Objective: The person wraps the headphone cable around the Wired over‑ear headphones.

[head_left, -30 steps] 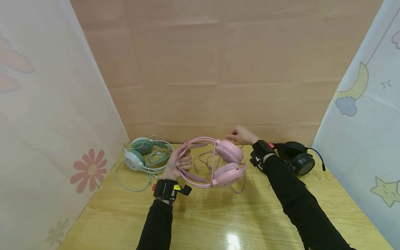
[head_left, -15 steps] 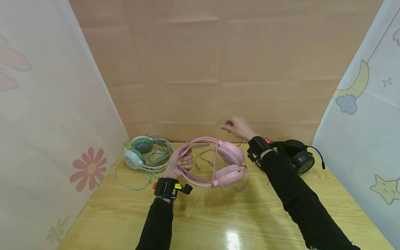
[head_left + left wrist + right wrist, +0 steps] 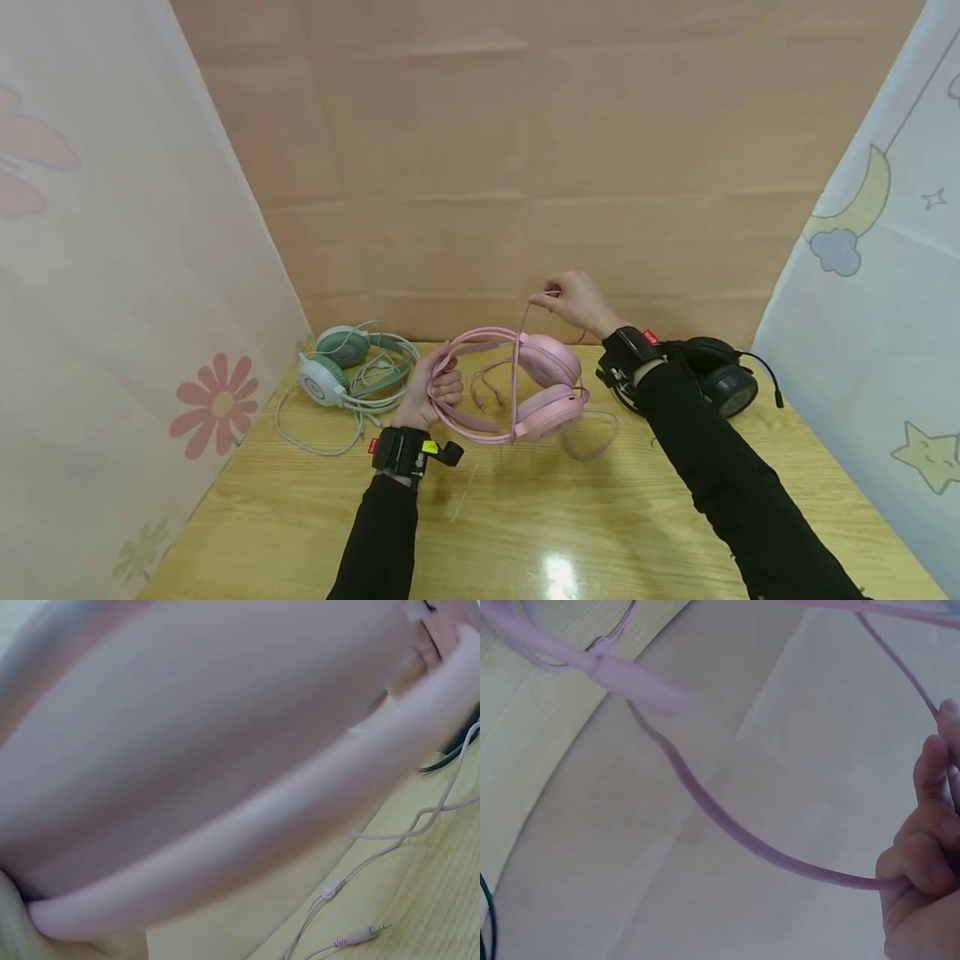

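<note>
Pink headphones are held up over the table, ear cups toward the right. My left hand grips them by the headband, which fills most of the left wrist view, close and blurred. Up by the brown backdrop, my right hand pinches the pink cable and draws a stretch of it up from the headphones. In the right wrist view the cable passes through the curled fingers. A pink audio plug and more cable lie on the wood under the headband.
Green and white headphones with a loosely looped cord lie at the back left. A black headset with a microphone boom sits at the right beside my right forearm. Fabric side walls and a brown backdrop enclose the wooden table.
My right hand has risen slightly, lifting a stretch of pink cable with it. The cable loop right of the ear cups has shifted rightward. My left hand stays nearly still on the headband.
</note>
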{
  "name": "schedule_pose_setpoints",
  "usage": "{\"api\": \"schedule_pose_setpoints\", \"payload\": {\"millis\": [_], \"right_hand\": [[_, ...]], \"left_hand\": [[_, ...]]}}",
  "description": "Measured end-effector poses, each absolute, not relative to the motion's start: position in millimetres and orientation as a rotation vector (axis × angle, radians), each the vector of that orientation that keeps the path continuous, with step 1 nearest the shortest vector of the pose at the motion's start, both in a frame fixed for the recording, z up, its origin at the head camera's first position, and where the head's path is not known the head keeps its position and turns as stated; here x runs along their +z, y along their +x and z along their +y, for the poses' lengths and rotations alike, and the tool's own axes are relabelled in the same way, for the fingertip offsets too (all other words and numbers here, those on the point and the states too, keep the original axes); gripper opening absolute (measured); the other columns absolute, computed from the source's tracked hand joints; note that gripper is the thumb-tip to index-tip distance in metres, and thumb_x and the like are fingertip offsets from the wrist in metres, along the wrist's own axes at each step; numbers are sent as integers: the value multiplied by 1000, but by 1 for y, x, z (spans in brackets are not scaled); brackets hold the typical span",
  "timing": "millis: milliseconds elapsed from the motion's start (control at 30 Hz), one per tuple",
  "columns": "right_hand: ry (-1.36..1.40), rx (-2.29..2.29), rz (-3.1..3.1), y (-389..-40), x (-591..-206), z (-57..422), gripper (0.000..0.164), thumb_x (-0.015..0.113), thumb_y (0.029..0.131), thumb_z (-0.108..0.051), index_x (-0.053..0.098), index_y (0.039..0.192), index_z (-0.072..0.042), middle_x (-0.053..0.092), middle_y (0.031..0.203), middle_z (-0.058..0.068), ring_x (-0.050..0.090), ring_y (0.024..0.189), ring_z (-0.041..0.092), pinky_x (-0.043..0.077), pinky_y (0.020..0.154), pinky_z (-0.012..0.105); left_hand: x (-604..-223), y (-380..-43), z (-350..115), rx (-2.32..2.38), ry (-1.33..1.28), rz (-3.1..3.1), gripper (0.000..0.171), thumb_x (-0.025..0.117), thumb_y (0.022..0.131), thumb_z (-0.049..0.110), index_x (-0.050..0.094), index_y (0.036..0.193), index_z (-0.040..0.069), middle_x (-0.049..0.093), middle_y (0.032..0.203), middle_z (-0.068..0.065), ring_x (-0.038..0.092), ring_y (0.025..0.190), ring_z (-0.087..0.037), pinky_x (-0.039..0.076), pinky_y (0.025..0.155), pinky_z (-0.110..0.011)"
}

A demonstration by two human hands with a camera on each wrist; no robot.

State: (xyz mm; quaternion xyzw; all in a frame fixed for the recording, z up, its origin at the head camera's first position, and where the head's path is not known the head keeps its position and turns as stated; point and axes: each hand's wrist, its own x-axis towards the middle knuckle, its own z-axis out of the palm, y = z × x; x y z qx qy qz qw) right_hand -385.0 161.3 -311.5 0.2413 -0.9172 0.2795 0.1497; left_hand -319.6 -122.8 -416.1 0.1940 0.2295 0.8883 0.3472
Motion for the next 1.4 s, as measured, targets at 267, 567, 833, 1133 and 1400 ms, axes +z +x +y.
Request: {"api": "schedule_pose_setpoints", "payload": {"millis": [267, 567, 833, 1133, 1400], "right_hand": [[850, 738, -2742, -374, -300, 166, 21, 63, 95, -24, 75, 95, -6, 74, 88, 6, 65, 78, 18, 49, 71, 33], [910, 857, -2847, -364, -294, 175, 22, 65, 94, -27, 74, 87, -8, 63, 70, -3, 43, 58, 11, 35, 57, 26], [941, 1077, -2896, -351, -304, 178, 25, 59, 98, -27, 75, 106, -9, 65, 79, 4, 38, 54, 8, 33, 51, 23], [898, 1140, -2824, -337, -315, 184, 28, 54, 101, -28, 73, 108, -9, 48, 61, -5, 29, 46, 6, 31, 48, 23], [979, 1415, -2724, -323, -323, 169, 36, 41, 107, -20, 61, 131, -3, 38, 61, 0, 28, 43, 6, 28, 42, 22]], "left_hand": [[-416, -321, -123, 2364, 444, 706, 56, 20, 108, 38, 38, 59, 18, 8, 52, 8, 13, 40, -2, 12, 41, -16], [-416, -320, -129, 2432, 384, 741, 53, 25, 108, 39, 29, 59, 19, 4, 55, 7, 4, 46, -5, 9, 44, -18], [-417, -318, -134, 2472, 398, 780, 55, 25, 108, 38, 35, 57, 20, 10, 52, 7, 12, 42, -4, 15, 42, -17], [-417, -315, -136, 2480, 372, 771, 55, 25, 108, 38, 31, 56, 20, 11, 51, 7, 14, 40, -4, 14, 43, -18], [-415, -318, -132, 2502, 290, 831, 53, 30, 107, 39, 20, 59, 18, 6, 54, 6, 7, 45, -6, 12, 43, -19]]}}
